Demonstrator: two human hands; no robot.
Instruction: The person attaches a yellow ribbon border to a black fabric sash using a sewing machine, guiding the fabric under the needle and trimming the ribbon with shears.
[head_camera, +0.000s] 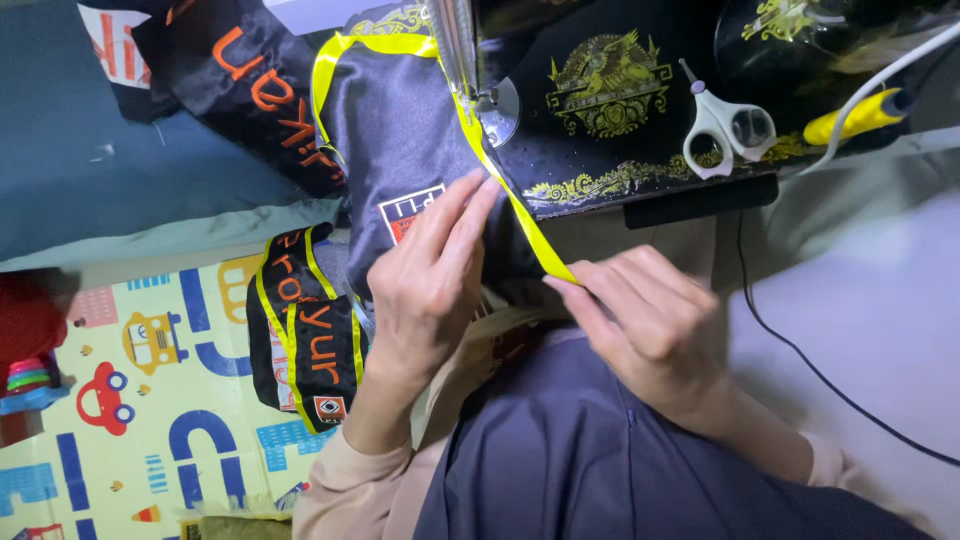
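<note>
A dark navy satin garment (395, 130) with a yellow trim strip (500, 185) lies across the bed of a black sewing machine (610, 120) with gold ornaments. My left hand (425, 280) rests flat on the fabric, fingers pressing it just beside the yellow strip, near a small red and white patch (405, 212). My right hand (650, 325) pinches the near end of the yellow strip between thumb and fingers, pulling it taut toward me. The strip runs up to the presser foot area (488, 100).
White-handled scissors (722, 130) and a yellow-handled tool (850, 118) lie on the machine bed at right. A black cable (800, 350) crosses pale cloth. More black garments with orange lettering (300, 330) lie on a colourful play mat (130, 400) at left.
</note>
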